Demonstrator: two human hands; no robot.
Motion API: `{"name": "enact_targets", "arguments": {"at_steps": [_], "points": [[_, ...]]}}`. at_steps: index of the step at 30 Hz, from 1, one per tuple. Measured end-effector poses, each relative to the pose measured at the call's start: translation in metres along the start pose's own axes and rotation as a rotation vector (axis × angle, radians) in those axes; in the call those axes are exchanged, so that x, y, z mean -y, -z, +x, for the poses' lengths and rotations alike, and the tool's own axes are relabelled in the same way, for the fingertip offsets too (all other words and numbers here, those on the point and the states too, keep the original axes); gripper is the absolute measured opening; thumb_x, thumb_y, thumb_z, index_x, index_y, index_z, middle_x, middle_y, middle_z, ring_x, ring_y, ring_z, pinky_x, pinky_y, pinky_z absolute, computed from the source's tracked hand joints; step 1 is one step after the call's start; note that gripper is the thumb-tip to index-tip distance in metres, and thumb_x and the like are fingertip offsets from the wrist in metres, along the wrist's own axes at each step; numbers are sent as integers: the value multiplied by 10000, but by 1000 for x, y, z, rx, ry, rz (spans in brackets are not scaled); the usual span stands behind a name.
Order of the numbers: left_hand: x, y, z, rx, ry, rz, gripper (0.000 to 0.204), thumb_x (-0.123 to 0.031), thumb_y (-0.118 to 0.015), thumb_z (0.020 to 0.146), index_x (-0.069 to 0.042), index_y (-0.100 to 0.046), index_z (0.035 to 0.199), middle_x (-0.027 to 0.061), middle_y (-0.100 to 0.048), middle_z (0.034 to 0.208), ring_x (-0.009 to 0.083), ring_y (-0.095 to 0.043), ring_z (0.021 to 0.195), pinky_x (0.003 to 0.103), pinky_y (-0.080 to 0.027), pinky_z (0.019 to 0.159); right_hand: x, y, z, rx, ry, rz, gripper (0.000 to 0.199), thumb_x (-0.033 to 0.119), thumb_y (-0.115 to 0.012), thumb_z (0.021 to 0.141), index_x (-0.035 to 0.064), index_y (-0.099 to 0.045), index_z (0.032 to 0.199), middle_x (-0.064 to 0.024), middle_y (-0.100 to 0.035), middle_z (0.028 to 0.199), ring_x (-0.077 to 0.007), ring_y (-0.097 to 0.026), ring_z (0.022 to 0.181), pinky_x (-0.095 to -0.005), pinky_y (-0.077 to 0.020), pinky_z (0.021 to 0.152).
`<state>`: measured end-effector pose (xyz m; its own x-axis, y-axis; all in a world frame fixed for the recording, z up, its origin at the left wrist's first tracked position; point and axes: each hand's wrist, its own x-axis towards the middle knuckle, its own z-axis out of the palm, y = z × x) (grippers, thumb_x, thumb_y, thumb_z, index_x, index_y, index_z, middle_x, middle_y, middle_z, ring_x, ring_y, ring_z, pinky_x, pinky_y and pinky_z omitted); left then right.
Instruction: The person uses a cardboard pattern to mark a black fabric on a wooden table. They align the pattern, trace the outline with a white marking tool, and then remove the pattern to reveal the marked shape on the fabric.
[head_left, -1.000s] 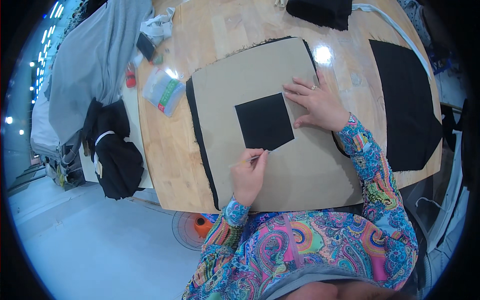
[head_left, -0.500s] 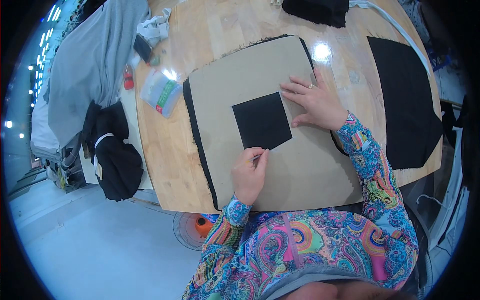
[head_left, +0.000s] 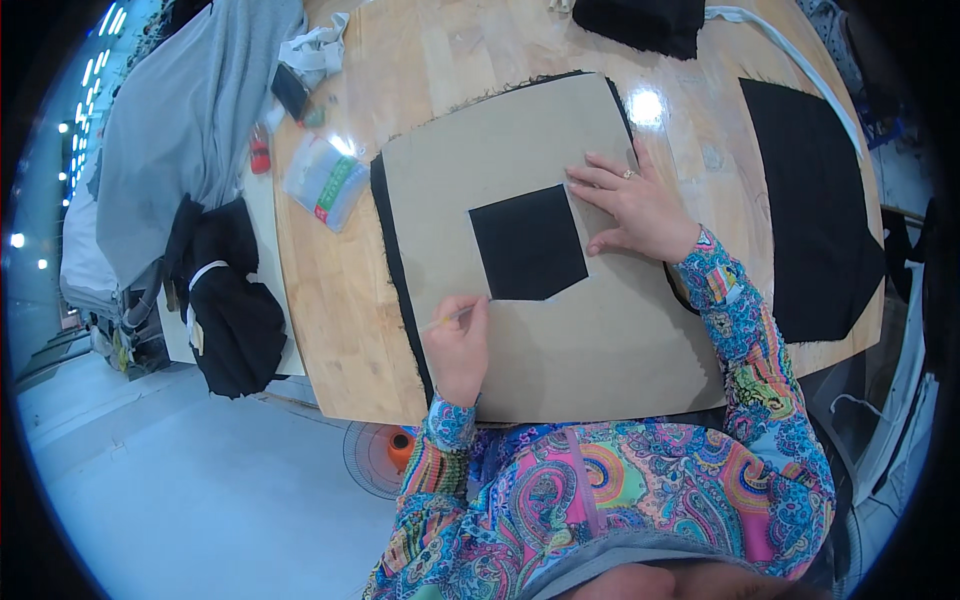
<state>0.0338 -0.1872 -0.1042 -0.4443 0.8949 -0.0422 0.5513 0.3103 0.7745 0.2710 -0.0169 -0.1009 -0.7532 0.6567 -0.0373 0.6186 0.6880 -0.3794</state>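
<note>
A large beige sheet (head_left: pixel 600 370) lies on black fabric (head_left: pixel 393 250), whose frayed edge shows at its left and top. In the middle of the sheet is a black five-sided shape (head_left: pixel 530 240) with thin pale lines along its edges; I cannot tell whether it is a piece on top or an opening. My left hand (head_left: pixel 457 345) pinches a thin pale pencil-like stick (head_left: pixel 447 319), its fingertips at the shape's lower left corner. My right hand (head_left: pixel 635 205) lies flat with fingers spread on the sheet, at the shape's upper right edge.
Another black fabric piece (head_left: pixel 815 220) lies at the right of the wooden table (head_left: pixel 345 370). A clear plastic packet (head_left: pixel 327 185), a dark flat object (head_left: pixel 290 92) and a small red item (head_left: pixel 260 150) are at the left. Folded black cloth (head_left: pixel 645 22) sits at the far edge.
My left hand with the stick has moved left, from the shape's bottom point to its lower left corner. My right hand stays in place on the sheet.
</note>
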Motion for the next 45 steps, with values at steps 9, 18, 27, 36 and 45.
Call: {"name": "enact_targets", "arguments": {"at_steps": [9, 18, 27, 36, 45], "points": [[-34, -8, -12, 145, 239, -585, 91, -66, -652, 879, 6, -626, 928, 27, -648, 804, 69, -601, 723, 194, -460, 630, -2, 0, -1, -26, 9, -9, 735, 381, -793, 650, 94, -537, 1276, -15, -453, 1383, -212, -335, 1354, -615, -65, 1124], [-50, -56, -15, 280, -83, -285, 117, -77, -636, 894, 18, -630, 961, 23, -626, 823, 52, -568, 715, 201, -469, 642, -2, -2, 0, -35, 15, 2, 736, 373, -803, 639, 90, -545, 1268, -21, -457, 1372, -207, -337, 1350, -622, -87, 1119], [-54, -61, -13, 273, -102, -234, 114, -92, -624, 890, 4, -635, 949, 85, -636, 890, 161, -619, 767, 263, -501, 673, -2, -1, -2, -28, 0, 5, 742, 376, -802, 647, 87, -539, 1277, -16, -454, 1377, -204, -322, 1358, -624, -86, 1120], [-49, -58, -14, 261, -140, -153, 115, -89, -626, 895, 16, -643, 938, 53, -635, 824, 81, -595, 704, 226, -484, 632, -2, -2, -2, -42, 15, 7, 716, 395, -791, 655, 88, -559, 1258, -16, -452, 1379, -202, -327, 1353, -626, -87, 1118], [-40, -30, -19, 232, -56, -100, 96, -73, -616, 869, 6, -641, 918, 134, -645, 851, 240, -649, 748, 310, -510, 672, -2, -4, -1, -39, 12, -1, 721, 404, -793, 650, 92, -560, 1257, -14, -455, 1375, -196, -332, 1350, -620, -86, 1119]]}}
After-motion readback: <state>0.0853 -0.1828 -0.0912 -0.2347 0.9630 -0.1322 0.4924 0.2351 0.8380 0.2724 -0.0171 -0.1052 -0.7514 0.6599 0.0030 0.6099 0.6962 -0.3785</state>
